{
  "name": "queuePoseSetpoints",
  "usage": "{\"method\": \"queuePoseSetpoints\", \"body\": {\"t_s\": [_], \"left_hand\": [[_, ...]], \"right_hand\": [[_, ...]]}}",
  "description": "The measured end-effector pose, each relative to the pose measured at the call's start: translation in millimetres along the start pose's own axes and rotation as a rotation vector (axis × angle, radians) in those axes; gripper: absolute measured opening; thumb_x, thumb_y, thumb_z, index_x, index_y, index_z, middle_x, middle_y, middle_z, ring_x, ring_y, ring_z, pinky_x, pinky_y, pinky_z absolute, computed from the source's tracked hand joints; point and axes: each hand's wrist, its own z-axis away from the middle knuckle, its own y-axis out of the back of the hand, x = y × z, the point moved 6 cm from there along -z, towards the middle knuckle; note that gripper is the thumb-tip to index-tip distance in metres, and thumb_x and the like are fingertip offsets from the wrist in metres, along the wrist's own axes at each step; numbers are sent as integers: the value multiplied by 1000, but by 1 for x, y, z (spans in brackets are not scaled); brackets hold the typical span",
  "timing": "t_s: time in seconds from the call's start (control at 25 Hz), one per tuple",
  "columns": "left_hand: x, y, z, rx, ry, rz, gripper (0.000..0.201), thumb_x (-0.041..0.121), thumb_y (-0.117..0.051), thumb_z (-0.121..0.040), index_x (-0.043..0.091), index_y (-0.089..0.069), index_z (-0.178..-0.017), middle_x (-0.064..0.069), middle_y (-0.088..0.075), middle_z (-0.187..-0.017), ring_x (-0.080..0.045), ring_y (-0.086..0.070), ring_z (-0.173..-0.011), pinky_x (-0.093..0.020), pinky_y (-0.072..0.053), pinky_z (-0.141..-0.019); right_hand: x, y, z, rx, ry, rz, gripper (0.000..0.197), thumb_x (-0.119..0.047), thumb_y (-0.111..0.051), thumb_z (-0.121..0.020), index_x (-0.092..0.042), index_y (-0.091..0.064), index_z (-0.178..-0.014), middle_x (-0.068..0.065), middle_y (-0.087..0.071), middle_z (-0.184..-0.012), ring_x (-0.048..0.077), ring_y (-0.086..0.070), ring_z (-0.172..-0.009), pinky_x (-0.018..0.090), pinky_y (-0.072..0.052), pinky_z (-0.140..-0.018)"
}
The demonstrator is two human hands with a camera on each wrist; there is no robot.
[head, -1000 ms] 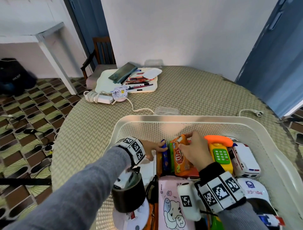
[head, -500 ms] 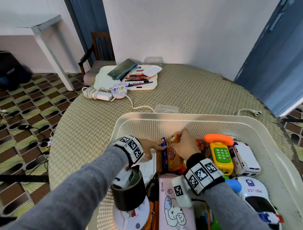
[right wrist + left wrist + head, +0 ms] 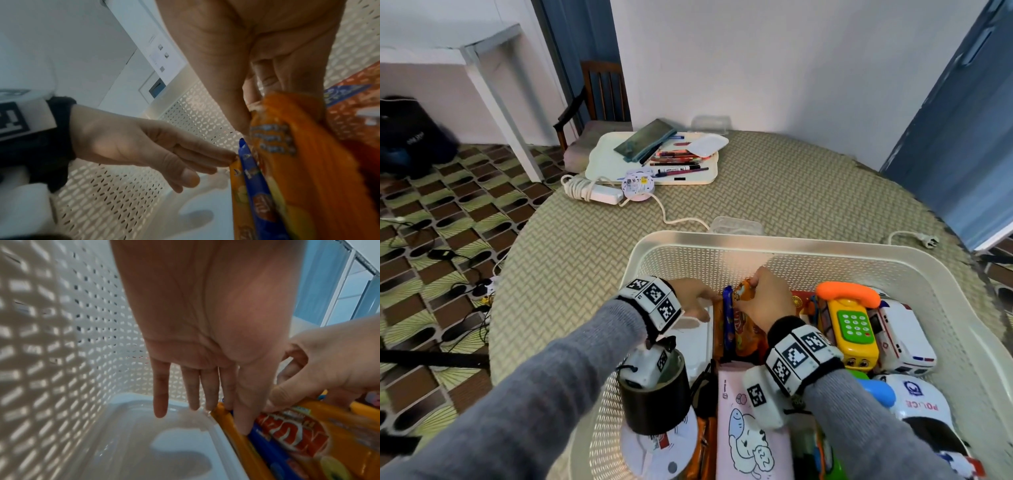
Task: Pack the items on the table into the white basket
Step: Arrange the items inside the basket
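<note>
Slotting an orange snack packet (image 3: 743,322) upright into the white basket (image 3: 756,246); right hand (image 3: 767,301) pinches the packet's top edge between thumb and curled fingers, seen clearly in the right wrist view; packet stands on edge among other flat packets, a blue-edged packet (image 3: 728,318) just beside it on the left; left hand (image 3: 693,298) is flat, fingers straight and grasping nothing, its fingertips (image 3: 242,423) pressing against the edges of the neighbouring packets, apparently holding them aside from a white lidded container (image 3: 156,439) that lies against the basket's left wall.

Basket already well filled: yellow toy phone (image 3: 851,325) with orange handset, white toy ambulance (image 3: 900,334) and toy police car (image 3: 919,404) to the right; pink cartoon pouch (image 3: 751,442) and roll of dark tape (image 3: 655,394) nearer the person; a tray of pens (image 3: 650,161) and a coiled charger (image 3: 594,190) sit on the surface well apart from the basket, not yet packed.

Risks, judged: packet is soft and crinkly, gripped only at the top, so pushing it down could buckle it or crush the contents rather than seat it; if the left hand lifts away early, the upright row may flop over the white container and close the gap; whether the packet's lower edge has reached the basket floor cannot be told.
</note>
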Motion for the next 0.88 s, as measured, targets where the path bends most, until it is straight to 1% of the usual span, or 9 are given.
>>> {"method": "queuePoseSetpoints", "body": {"t_s": [0.08,0.2,0.28,0.4,0.48,0.56,0.72,0.8,0.88], "left_hand": [[1,11,8,7,22,11,59,24,-58,-94,17,-35,-147,-5,-41,-149,-21,-37,-137,-34,-24,-114],[4,35,35,52,44,42,57,30,-59,-93,19,-38,-145,-3,-43,-147,-18,-40,-135,-34,-25,-115],[9,56,61,131,49,37,53,33,-58,-93,20,-42,-142,-2,-47,-143,-16,-43,-132,-30,-29,-112],[9,86,105,258,59,17,52,39,-58,-92,24,-46,-139,0,-49,-141,-15,-44,-129,-30,-31,-110],[-2,97,128,362,90,-16,56,42,-59,-91,27,-41,-142,2,-44,-145,-16,-41,-132,-34,-30,-111],[-21,88,142,410,138,-22,68,42,-60,-90,27,-28,-148,1,-37,-151,-18,-36,-136,-32,-28,-112],[-58,31,141,270,228,177,97,45,-64,-86,31,6,-151,-9,-35,-151,-23,-41,-134,-31,-30,-110],[-69,10,136,285,189,325,100,36,-65,-88,44,16,-145,-10,-37,-150,-24,-50,-126,-29,-38,-105],[-72,0,135,362,90,499,96,31,-64,-88,61,12,-137,-2,-39,-144,-23,-54,-120,-38,-43,-105]], "right_hand": [[3,2,0,-84,6,-61,41,-21,-79,-76,-14,-51,-105,8,-57,-108,21,-54,-91,31,-48,-72],[6,6,2,-347,-51,-179,69,-13,-81,-73,-13,-47,-132,12,-55,-121,27,-61,-97,34,-55,-56],[4,10,5,-443,-26,-153,76,-6,-80,-73,-10,-42,-139,14,-55,-124,32,-61,-104,40,-59,-63],[1,14,7,-333,68,-34,80,-9,-83,-69,-11,-41,-137,12,-53,-128,27,-54,-115,35,-52,-87],[0,13,7,-281,120,3,77,-11,-84,-68,-11,-45,-134,11,-53,-127,25,-53,-114,30,-45,-93],[0,9,6,-286,138,21,74,-11,-85,-67,-12,-48,-131,11,-53,-124,26,-53,-114,31,-44,-95],[2,3,2,-282,152,97,69,-14,-89,-60,-14,-52,-119,12,-56,-114,28,-56,-106,38,-48,-93],[1,1,1,-294,174,136,68,-15,-89,-61,-13,-53,-119,10,-57,-113,26,-56,-103,35,-48,-91],[-4,1,0,-312,206,189,68,-19,-87,-64,-11,-53,-122,8,-56,-112,23,-54,-104,29,-44,-88]]}}
